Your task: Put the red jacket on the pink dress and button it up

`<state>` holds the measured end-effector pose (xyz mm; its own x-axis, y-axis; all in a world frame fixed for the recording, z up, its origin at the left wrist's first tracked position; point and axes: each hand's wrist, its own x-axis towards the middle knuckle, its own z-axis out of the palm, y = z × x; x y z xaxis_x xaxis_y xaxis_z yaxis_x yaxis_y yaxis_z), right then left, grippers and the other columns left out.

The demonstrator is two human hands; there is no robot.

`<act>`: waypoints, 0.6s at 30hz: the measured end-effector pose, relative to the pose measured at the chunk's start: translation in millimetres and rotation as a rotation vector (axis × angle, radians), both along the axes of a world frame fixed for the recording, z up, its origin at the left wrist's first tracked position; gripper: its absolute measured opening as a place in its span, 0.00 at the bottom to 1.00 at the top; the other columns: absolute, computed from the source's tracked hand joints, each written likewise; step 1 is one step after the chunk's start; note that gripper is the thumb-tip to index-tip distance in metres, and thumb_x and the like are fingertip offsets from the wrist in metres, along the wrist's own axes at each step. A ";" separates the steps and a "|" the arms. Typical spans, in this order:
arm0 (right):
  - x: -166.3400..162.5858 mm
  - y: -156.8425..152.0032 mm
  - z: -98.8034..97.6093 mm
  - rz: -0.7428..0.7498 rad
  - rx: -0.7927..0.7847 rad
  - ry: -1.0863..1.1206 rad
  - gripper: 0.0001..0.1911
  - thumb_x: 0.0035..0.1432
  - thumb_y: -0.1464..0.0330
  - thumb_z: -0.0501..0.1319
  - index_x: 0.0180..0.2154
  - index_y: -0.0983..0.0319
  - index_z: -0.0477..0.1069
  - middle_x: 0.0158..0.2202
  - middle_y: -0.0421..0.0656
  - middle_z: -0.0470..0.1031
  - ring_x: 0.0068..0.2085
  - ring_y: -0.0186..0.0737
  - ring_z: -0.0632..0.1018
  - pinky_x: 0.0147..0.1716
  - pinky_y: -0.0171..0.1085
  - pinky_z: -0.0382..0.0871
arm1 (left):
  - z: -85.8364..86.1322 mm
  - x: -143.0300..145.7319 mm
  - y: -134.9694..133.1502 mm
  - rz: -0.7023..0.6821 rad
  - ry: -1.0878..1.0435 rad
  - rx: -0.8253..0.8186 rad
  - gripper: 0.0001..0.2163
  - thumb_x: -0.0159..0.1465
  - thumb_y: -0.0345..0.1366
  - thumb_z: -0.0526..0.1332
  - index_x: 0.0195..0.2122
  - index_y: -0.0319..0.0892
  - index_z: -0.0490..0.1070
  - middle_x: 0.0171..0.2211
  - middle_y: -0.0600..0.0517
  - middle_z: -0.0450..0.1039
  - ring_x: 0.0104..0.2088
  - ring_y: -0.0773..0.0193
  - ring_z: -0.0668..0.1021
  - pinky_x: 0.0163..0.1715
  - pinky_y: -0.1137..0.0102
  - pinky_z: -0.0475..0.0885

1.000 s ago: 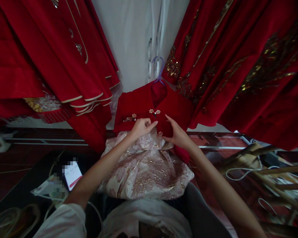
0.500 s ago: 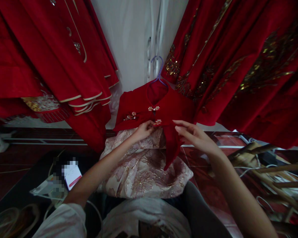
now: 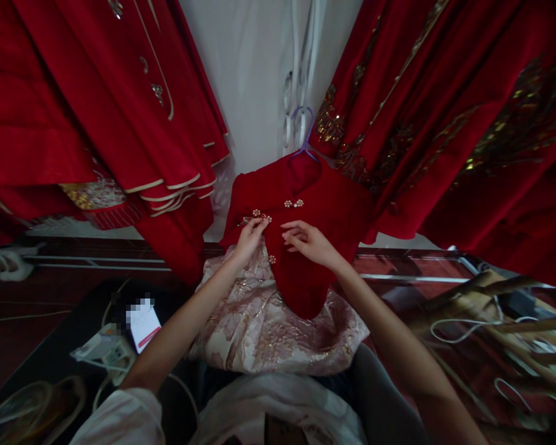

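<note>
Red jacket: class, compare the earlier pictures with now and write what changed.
The red front panel has been drawn left and now spreads over the patterned cloth. The left hand has moved left and pinches the panel's edge by a flower button. The right hand, off to the right half a second ago, has come in over the panel. The hanger and collar clasp stayed as they were.

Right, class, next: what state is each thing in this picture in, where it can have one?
Red top: on purple hanger, lower flap over patterned cloth
Purple hanger: hook upward
Patterned cloth: rumpled
Neck fastening: looks closed
Left hand: pinching red top's edge
Right hand: open, loosely bent
Red garments at left: hanging
Red garments at right: hanging
</note>
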<state>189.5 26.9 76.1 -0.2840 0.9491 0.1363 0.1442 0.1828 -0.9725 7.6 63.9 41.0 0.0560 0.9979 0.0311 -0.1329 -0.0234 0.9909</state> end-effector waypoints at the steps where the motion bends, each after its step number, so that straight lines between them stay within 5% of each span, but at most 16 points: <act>1: -6.5 5.6 -4.7 -0.072 0.031 -0.029 0.22 0.53 0.56 0.64 0.45 0.62 0.68 0.34 0.43 0.74 0.31 0.34 0.78 0.29 0.36 0.77 | -0.4 0.3 -0.6 -0.022 0.023 0.032 0.14 0.57 0.46 0.64 0.37 0.42 0.67 0.29 0.54 0.75 0.25 0.68 0.76 0.25 0.74 0.72; 4: -18.8 17.1 -16.8 -0.229 0.169 -0.156 0.21 0.52 0.54 0.64 0.41 0.62 0.65 0.30 0.40 0.71 0.28 0.34 0.75 0.29 0.36 0.74 | -3.9 0.8 -5.5 -0.161 0.077 0.109 0.10 0.55 0.40 0.64 0.32 0.42 0.67 0.29 0.55 0.74 0.29 0.68 0.77 0.28 0.74 0.74; 9: -19.8 20.1 -23.1 -0.288 0.277 -0.231 0.21 0.49 0.54 0.66 0.37 0.60 0.65 0.27 0.38 0.70 0.27 0.34 0.74 0.27 0.34 0.69 | -4.8 -6.1 -9.6 -0.274 0.305 0.285 0.06 0.58 0.36 0.60 0.32 0.40 0.73 0.30 0.53 0.76 0.31 0.66 0.77 0.33 0.70 0.74; 15: -12.2 11.8 -17.0 -0.364 0.355 -0.262 0.19 0.49 0.54 0.67 0.36 0.60 0.67 0.23 0.37 0.69 0.23 0.33 0.71 0.24 0.33 0.65 | -11.1 -25.8 25.1 0.279 0.484 0.476 0.06 0.56 0.33 0.62 0.35 0.41 0.70 0.36 0.50 0.74 0.32 0.68 0.77 0.32 0.74 0.73; 18: -8.1 3.9 -12.8 -0.409 0.414 -0.274 0.18 0.50 0.55 0.67 0.34 0.60 0.67 0.25 0.38 0.72 0.24 0.33 0.71 0.25 0.34 0.66 | -20.3 -30.5 40.4 0.333 0.485 0.458 0.11 0.54 0.35 0.65 0.35 0.42 0.65 0.34 0.52 0.73 0.30 0.69 0.76 0.29 0.75 0.72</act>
